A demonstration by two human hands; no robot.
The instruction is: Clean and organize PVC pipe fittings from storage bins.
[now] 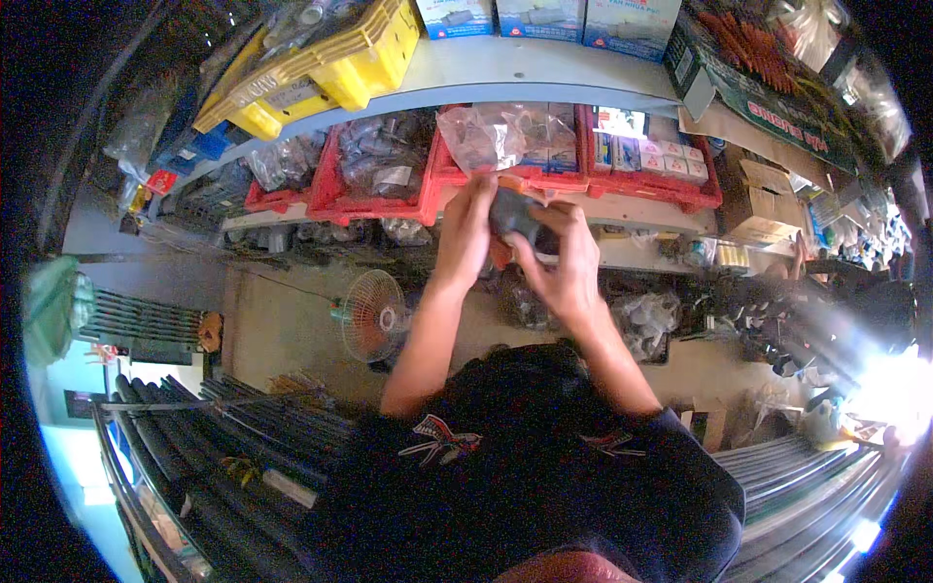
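Observation:
Both hands meet at the top centre, in front of a shelf. Between them is a dark grey fitting (513, 216), apparently plastic, with an orange-red part showing above and below it. My left hand (470, 222) grips it from the left side. My right hand (560, 248) holds it from the right, thumb on its near face and fingers curled over the far side. Blur hides the exact shape of the piece. Just behind the hands, a clear plastic bag (477, 138) lies over a red plastic bin (543, 180).
More red bins (372, 211) with bagged fittings and small boxes line the shelf. Above stand a yellow crate (350, 73) and blue-white boxes (541, 20). An open cardboard box (762, 204) is at right. A fan (373, 317) stands below left; black pipes (182, 437) lie lower left.

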